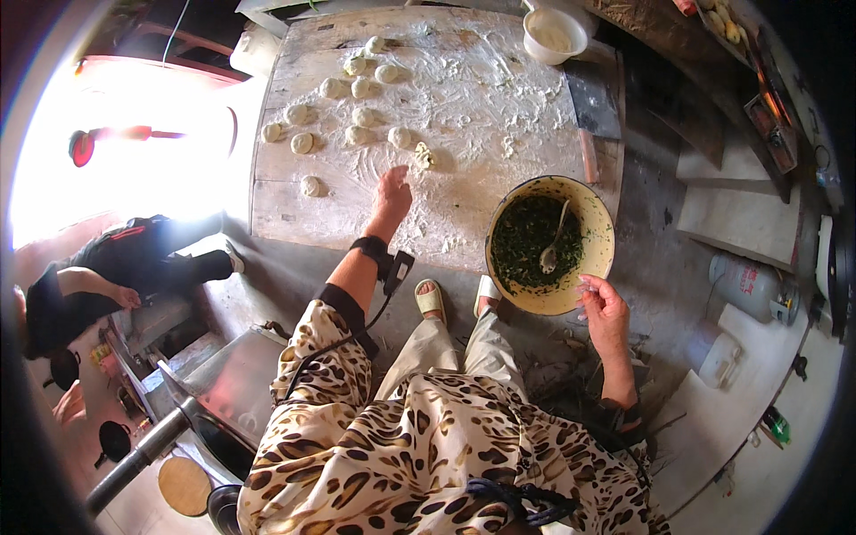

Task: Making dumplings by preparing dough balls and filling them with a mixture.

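Note:
My left hand [393, 199] is over the floured wooden board [468, 207], fingers partly curled, with nothing visible in it. Just beyond its fingertips sits a pleated dough bun [424, 156], apart from the hand. Several round dough pieces [362, 116] lie scattered across the board's left half. With flour-whitened fingers, my right hand [605, 306] grips the near right rim of a cream enamel basin [598, 231]. Chopped green filling [528, 234] covers the basin's bottom, and a metal spoon [550, 257] rests in it. The basin overhangs the board's near edge.
A white plastic bowl [555, 33] of pale flour stands at the far right. Below it lie a dark flat sheet [592, 99] and a wooden rolling pin [588, 155]. Another person [134, 267] is at the left. A gas cylinder [749, 284] stands at the right.

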Available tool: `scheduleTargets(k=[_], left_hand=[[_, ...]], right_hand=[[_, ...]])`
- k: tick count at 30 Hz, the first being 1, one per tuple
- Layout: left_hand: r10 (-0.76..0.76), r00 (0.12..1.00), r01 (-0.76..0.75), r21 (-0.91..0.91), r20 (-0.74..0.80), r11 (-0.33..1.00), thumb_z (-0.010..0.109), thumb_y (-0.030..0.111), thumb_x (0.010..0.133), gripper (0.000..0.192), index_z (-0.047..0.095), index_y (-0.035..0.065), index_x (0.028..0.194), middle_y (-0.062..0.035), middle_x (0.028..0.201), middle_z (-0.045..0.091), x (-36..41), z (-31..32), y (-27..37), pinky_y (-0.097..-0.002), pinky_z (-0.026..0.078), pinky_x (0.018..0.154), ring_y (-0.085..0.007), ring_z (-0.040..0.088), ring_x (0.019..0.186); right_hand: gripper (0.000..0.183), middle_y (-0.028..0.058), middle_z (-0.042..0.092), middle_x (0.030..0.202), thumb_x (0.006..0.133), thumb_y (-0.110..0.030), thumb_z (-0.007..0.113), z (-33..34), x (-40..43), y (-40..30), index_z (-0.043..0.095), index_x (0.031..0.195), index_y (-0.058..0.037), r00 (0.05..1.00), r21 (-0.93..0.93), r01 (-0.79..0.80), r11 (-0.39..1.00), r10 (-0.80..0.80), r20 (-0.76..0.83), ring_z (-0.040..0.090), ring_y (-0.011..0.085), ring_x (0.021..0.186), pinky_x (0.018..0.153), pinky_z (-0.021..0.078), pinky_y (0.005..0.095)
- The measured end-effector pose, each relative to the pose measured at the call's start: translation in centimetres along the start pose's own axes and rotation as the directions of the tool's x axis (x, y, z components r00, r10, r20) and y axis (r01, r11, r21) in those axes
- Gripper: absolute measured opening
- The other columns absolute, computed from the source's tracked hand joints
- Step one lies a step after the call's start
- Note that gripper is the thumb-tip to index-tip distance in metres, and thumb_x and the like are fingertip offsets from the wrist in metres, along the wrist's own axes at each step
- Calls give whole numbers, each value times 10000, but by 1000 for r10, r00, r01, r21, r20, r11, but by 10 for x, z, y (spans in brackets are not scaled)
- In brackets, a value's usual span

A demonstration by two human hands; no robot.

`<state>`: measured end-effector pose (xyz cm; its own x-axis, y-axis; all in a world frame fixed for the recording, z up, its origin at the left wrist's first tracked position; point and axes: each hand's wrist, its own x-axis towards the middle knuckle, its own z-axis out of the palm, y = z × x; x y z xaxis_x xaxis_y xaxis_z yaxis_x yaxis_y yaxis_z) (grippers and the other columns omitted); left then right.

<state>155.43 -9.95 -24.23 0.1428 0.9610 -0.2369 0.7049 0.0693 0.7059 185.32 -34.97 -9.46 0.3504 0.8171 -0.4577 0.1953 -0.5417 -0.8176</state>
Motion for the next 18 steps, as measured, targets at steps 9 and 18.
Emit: scheduleTargets(k=[9,18], left_hand=[[-22,981,52,155,-191,987,726,204,668,369,543,51,949,-157,904,575,17,14,35,-419,442,738,-339,552,870],[-89,952,161,231,-292,960,564,260,780,236,531,54,891,-178,874,579,20,48,42,-451,452,682,-361,570,819]], right_hand=[[221,65,628,892,881,-97,503,2,-5,21,577,1080,-37,995,-111,-93,989,89,-43,597,111,730,591,473,258],[215,19,608,831,882,-60,493,9,-7,32,567,1078,-15,997,-151,-74,986,69,-39,540,66,666,560,437,218]])
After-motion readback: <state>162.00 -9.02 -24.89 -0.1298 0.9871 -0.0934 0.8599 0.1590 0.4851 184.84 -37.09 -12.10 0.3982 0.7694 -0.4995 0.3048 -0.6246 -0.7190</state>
